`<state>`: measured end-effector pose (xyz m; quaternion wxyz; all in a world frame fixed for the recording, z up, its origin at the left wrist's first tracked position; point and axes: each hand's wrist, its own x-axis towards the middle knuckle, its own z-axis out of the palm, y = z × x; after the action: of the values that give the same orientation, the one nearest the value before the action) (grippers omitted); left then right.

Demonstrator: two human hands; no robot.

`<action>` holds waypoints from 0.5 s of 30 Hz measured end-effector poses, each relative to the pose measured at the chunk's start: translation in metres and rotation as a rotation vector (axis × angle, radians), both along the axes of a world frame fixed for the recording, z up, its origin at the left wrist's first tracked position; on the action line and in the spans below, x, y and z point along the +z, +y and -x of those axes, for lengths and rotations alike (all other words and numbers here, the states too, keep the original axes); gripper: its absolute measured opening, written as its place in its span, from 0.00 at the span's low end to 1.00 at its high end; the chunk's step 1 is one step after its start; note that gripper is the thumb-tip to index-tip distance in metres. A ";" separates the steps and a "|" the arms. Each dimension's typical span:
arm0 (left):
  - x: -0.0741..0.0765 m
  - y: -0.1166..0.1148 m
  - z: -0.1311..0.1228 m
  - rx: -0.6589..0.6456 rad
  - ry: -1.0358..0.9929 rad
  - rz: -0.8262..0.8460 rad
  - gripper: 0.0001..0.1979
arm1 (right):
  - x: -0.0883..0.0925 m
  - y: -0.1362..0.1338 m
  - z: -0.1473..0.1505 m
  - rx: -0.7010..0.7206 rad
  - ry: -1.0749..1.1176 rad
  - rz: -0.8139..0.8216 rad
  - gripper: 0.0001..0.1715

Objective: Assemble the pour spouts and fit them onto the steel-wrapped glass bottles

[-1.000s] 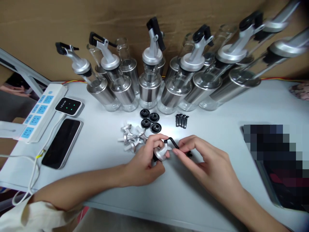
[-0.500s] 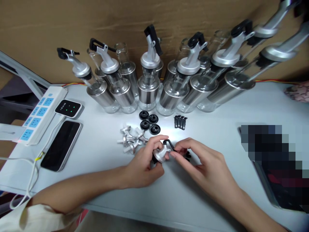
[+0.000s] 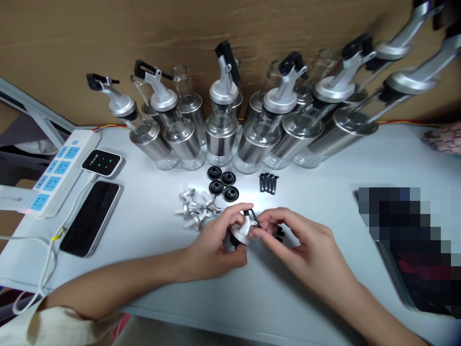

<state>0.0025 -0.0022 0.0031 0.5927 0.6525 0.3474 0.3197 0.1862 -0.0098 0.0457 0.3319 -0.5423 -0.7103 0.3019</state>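
Between my two hands is a silver pour spout (image 3: 244, 232) with a black base and a black flip cap (image 3: 254, 217) over its tip. My left hand (image 3: 224, 235) is closed around the spout's body, its index finger on top by the cap. My right hand (image 3: 293, 235) pinches the cap's lower end beside the spout's small lug. Just left of my left hand lies a pile of silver spout bodies (image 3: 196, 207). Several black ring stoppers (image 3: 228, 178) and a row of black caps (image 3: 268, 183) lie beyond. Small black pieces (image 3: 280, 234) are partly hidden behind my right fingers.
Several glass bottles with steel sleeves (image 3: 221, 137) stand along the cardboard wall (image 3: 151, 29), many topped with spouts. On the left are a power strip (image 3: 59, 168), a Wi-Fi device (image 3: 103, 162) and a phone (image 3: 91, 218). A dark, partly pixelated device (image 3: 406, 274) lies at right.
The spout has tilted slightly and shifted a little right in my left hand. The cap's lower end now sits closer against the spout's lug.
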 end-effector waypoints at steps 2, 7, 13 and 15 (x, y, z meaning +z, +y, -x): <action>0.000 0.000 0.000 -0.003 -0.010 0.010 0.33 | 0.000 0.000 0.000 0.001 0.016 0.014 0.01; 0.000 0.003 0.000 -0.026 -0.098 -0.022 0.31 | 0.002 0.000 0.000 0.025 0.037 0.014 0.02; -0.001 0.004 0.000 -0.049 -0.166 -0.027 0.27 | 0.002 -0.002 -0.001 0.076 0.047 0.012 0.04; -0.002 0.003 0.000 -0.048 -0.172 -0.005 0.25 | 0.000 -0.003 -0.001 0.092 0.064 0.026 0.05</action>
<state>0.0026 0.0010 0.0013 0.6263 0.6321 0.2787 0.3612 0.1874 -0.0124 0.0457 0.3331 -0.5034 -0.7196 0.3432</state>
